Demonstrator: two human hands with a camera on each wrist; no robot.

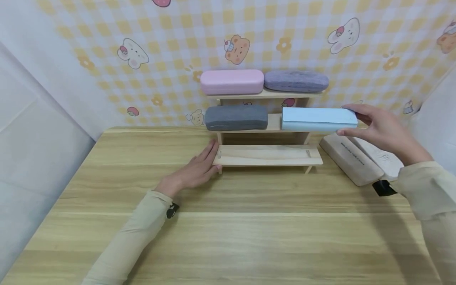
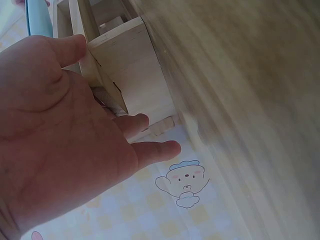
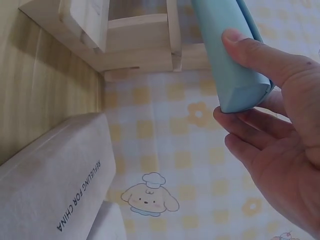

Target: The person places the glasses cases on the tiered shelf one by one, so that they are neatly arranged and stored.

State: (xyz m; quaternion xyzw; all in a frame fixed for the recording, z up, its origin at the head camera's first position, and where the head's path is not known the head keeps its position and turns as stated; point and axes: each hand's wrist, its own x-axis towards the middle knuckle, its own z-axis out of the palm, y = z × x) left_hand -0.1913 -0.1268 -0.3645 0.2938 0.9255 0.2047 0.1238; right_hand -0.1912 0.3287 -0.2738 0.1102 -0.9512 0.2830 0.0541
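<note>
My right hand (image 1: 380, 127) pinches the right end of a light blue glasses case (image 1: 318, 119), thumb in front and fingers behind. The case lies lengthwise over the right half of the middle tier of a wooden stepped rack (image 1: 263, 155). To its left on that tier sits a dark grey glasses case (image 1: 236, 117). My left hand (image 1: 194, 169) rests with extended fingers against the left end of the rack's lowest tier; in the left wrist view its palm (image 2: 65, 130) faces the camera and the thumb lies at the board's edge.
A pink glasses case (image 1: 232, 82) and a mottled purple one (image 1: 296, 81) stand side by side on the top tier. Right of the rack, a beige case with dark lettering (image 1: 350, 158) lies on the table beside a whitish case (image 1: 382, 156). A checked cloth (image 1: 171, 47) hangs behind.
</note>
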